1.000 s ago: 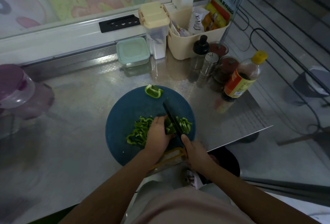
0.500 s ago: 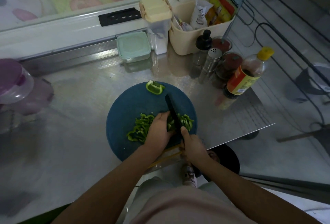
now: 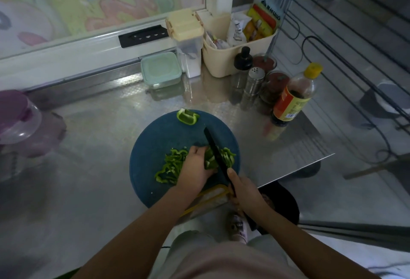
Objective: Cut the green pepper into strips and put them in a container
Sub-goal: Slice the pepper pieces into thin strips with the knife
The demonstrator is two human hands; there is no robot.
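- Slicing is the step in hand in the head view: a green pepper piece (image 3: 209,162) is pinned mid-board on the round blue board (image 3: 155,136) by the left hand (image 3: 195,167), fingers curled over it.
- The black knife (image 3: 215,150) is gripped by the right hand (image 3: 243,187), fingers wrapped round the handle, blade set just beside the left fingertips.
- Cut strips (image 3: 170,167) are heaped at the blade's 9 o'clock.
- An uncut piece (image 3: 187,117) lies at the board's 12 o'clock edge, so more cutting is judged needed before transfer.
- A lidded box (image 3: 160,70) stands at 12 o'clock on the surface (image 3: 99,134); a sauce bottle (image 3: 292,98) at 2 o'clock is well apart, and no obstruction is seen.
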